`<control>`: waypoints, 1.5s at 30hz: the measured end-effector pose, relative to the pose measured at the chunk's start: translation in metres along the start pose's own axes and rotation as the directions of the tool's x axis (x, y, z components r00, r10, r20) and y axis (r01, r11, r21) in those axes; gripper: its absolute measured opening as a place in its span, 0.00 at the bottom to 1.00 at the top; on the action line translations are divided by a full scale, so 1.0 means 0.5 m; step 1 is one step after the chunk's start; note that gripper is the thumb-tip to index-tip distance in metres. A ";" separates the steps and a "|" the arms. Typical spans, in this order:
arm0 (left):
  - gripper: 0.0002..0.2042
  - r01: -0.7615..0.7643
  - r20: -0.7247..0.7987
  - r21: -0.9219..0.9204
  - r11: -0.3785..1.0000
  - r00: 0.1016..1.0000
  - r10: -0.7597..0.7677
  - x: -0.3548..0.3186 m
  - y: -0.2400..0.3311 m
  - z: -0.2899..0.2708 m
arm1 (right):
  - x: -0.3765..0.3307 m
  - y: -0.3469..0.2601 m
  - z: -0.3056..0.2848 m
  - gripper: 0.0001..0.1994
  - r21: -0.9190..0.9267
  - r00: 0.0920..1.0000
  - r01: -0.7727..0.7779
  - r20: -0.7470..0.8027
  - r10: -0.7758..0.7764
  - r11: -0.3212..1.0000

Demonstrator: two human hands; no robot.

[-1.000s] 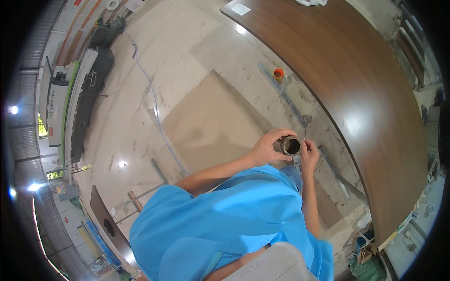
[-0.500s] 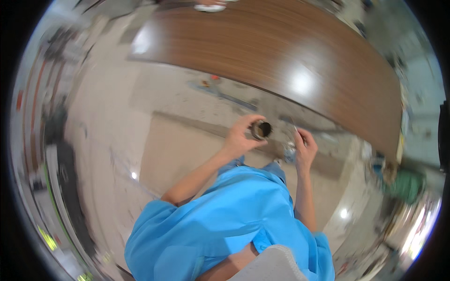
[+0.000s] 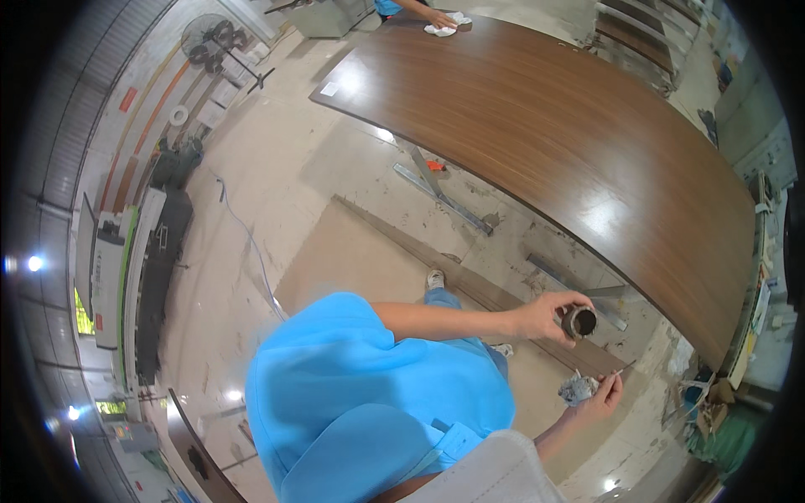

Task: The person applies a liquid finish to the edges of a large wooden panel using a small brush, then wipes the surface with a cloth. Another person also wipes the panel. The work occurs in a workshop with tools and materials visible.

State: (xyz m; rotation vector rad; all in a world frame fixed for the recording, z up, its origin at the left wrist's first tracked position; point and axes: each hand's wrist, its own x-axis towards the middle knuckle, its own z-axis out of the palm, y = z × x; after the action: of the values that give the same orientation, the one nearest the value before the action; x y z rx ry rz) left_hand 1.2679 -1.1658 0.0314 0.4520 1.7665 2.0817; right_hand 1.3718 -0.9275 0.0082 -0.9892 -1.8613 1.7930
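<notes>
Out in front, to the right of my body, my left hand (image 3: 545, 320) is wrapped round a small dark round tin (image 3: 579, 322). Its open mouth faces right, and its inside looks dark. A little nearer and farther right, my right hand (image 3: 599, 401) pinches a thin dark stick-like tool (image 3: 625, 367); its kind is too small to make out. Against the fingers of that hand appears a crumpled grey-white lump (image 3: 577, 388), perhaps a rag. Whether the hand holds it or it lies behind cannot be told.
A long brown wood-grain tabletop (image 3: 537, 109) stretches ahead on metal legs. At its far end another person's hand (image 3: 440, 20) rests by a white cloth (image 3: 449, 25). Flat cardboard (image 3: 335, 251) covers floor near my feet. A pedestal fan (image 3: 214, 42) stands far left.
The view has shifted and sharpened. Both hands now sit farther right and lower in the picture, with the tin and thin tool still held. The other person's arm shows more.
</notes>
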 end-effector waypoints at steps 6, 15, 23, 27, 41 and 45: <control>0.33 -0.022 -0.012 0.072 0.997 1.000 0.023 0.009 -0.015 0.073 | 0.100 -0.043 -0.062 0.15 -0.071 0.992 0.119 0.048 -0.115 0.990; 0.33 -0.080 0.030 0.202 0.976 0.997 0.075 0.022 0.007 -0.045 | 0.067 -0.086 0.065 0.14 -0.077 0.981 0.180 0.087 -0.173 0.981; 0.36 -0.084 0.069 0.382 0.920 0.996 0.062 0.060 0.001 -0.114 | 0.019 -0.141 0.118 0.12 -0.255 0.981 0.190 0.012 -0.193 0.948; 0.32 -0.103 0.124 0.385 0.917 0.991 0.059 0.085 0.052 -0.075 | -0.016 -0.184 0.049 0.07 -0.154 0.953 0.302 0.026 -0.301 0.941; 0.33 -0.208 0.425 0.390 0.897 0.905 0.025 0.220 -0.008 0.412 | 0.052 -0.222 -0.354 0.08 -0.388 0.870 0.463 0.029 -0.492 0.797; 0.33 -0.223 0.490 0.375 0.900 0.872 0.012 0.253 -0.042 0.574 | 0.120 -0.228 -0.490 0.09 -0.552 0.828 0.525 0.156 -0.539 0.647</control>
State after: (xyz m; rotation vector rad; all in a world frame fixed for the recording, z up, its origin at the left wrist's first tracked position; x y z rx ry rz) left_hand 1.2933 -0.8536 0.0576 1.1219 1.8925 1.4560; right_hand 1.4746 -0.7047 0.1362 -0.5099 -2.4201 0.8695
